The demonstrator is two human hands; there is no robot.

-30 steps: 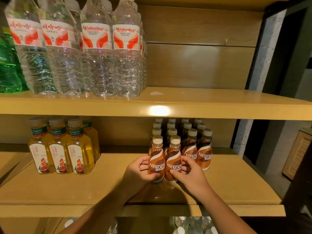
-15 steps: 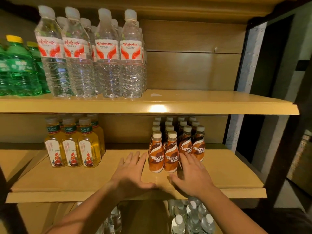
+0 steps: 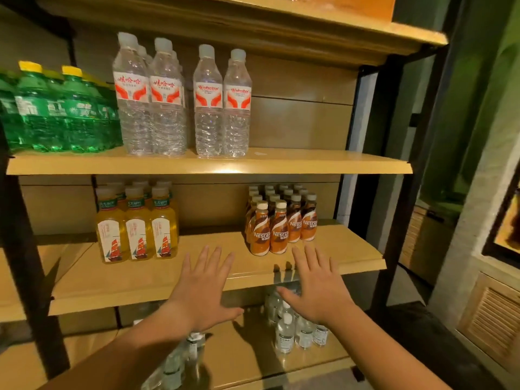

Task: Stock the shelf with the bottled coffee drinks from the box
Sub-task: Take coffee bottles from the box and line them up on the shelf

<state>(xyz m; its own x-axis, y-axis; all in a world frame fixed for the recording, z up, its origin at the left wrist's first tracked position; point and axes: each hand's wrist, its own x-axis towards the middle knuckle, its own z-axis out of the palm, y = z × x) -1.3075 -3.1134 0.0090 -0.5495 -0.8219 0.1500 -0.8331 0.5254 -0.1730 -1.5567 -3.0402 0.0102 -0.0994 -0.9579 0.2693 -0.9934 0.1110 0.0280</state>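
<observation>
Restocking sits between loads, I judge: left hand and right hand hover wide open, empty, before the coffee bottles grouped on the middle shelf, so next I need the unseen box.

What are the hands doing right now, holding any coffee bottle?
Left hand: open, fingers spread, holding nothing.
Right hand: open, fingers spread, holding nothing, short of the coffee bottles.

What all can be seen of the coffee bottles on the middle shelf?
The coffee bottles are small and brown-orange, with white swirls, Nescafe labels and pale caps, apparently plastic. They stand upright in tight rows on the right part of the middle shelf. The left hand and right hand do not touch them.
</observation>
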